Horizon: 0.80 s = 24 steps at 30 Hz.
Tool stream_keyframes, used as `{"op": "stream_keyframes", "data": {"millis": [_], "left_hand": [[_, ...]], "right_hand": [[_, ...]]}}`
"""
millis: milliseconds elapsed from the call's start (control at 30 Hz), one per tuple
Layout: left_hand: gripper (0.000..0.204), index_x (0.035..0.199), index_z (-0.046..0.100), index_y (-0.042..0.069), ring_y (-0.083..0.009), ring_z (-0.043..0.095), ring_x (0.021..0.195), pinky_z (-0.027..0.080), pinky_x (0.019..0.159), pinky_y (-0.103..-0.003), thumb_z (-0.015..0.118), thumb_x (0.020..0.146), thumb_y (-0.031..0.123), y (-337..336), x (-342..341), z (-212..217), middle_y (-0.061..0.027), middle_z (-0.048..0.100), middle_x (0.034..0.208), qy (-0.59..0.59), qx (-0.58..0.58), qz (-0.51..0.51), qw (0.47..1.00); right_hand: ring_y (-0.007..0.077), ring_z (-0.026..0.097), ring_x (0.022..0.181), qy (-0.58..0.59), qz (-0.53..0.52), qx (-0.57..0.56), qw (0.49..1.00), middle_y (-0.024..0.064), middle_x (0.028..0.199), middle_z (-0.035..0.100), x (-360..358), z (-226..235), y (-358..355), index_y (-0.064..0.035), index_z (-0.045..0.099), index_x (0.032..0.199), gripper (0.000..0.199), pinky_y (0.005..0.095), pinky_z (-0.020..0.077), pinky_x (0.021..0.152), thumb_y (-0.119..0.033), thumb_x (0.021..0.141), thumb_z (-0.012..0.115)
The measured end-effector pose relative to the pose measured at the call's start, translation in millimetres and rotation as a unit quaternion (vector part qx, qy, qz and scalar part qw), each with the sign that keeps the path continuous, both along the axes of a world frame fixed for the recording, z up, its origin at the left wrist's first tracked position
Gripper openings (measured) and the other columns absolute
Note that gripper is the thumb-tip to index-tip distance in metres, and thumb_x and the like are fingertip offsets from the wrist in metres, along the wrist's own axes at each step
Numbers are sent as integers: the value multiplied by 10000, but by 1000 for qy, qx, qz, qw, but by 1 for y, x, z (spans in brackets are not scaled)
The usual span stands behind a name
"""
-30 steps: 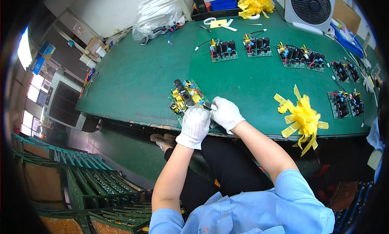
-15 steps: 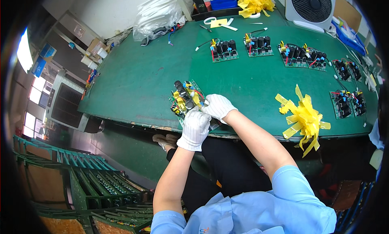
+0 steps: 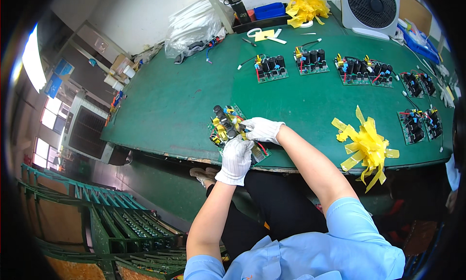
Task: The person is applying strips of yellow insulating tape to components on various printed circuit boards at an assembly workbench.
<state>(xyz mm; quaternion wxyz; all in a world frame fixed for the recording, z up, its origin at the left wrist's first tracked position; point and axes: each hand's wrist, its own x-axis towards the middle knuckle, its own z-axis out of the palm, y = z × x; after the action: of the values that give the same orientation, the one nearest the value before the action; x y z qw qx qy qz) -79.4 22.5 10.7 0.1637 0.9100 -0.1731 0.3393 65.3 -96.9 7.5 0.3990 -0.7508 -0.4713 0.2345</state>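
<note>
A green circuit board (image 3: 214, 126) with black cylinders, yellow-wrapped parts and red wires lies at the front edge of the green table. Over its near side is my left hand (image 3: 236, 158) in a white striped glove, fingers pinched together; whatever they pinch is hidden. My right hand (image 3: 263, 130), gloved alike, reaches in from the right with bent fingers closed on the parts at the board's right side. Part of the board and a red wire show between and below the two hands.
Similar boards (image 3: 272, 69) stand along the back and right of the table (image 3: 160, 105). A bunch of yellow tape strips (image 3: 366, 146) hangs over the front edge. Behind are a fan (image 3: 371, 8), a blue bin (image 3: 270, 10) and plastic bags (image 3: 191, 27). Green racks (image 3: 111, 217) stand lower left.
My right fingers have drawn slightly apart from my left ones and now rest further up the board's right side. A red wire shows near the left hand. The whole view has shifted a little.
</note>
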Motion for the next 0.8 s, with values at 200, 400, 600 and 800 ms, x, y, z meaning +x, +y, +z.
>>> {"op": "stream_keyframes", "data": {"millis": [200,400,600,800], "left_hand": [[147,915,652,37,-370,649,858,521,761,-426,680,773,11,-2,1,-2,-175,660,891,19,-120,33,992],[100,899,621,3,-226,625,760,483,687,-323,651,898,99,0,14,-1,-138,636,810,12,-284,122,951],[132,947,586,2,-191,622,772,493,711,-316,655,894,101,24,44,35,-113,638,825,27,-183,169,968],[95,960,588,-16,-155,641,861,506,804,-287,543,882,-46,46,64,59,-92,671,883,-38,-309,81,947]], "right_hand": [[335,598,990,-43,-32,31,998,227,1105,628,-1,-7,-4,31,505,1269,541,369,473,894,-229,800,581],[357,592,1068,-22,-3,33,999,240,1143,616,4,-7,-3,21,505,1259,519,389,468,930,-229,812,587],[366,604,1034,-59,-25,35,997,220,1123,628,2,-10,-5,-21,522,1265,497,392,481,903,-169,796,593],[394,613,1037,-6,-76,93,993,240,1126,632,-5,-8,-2,-32,516,1293,527,413,487,892,-178,795,605]]}}
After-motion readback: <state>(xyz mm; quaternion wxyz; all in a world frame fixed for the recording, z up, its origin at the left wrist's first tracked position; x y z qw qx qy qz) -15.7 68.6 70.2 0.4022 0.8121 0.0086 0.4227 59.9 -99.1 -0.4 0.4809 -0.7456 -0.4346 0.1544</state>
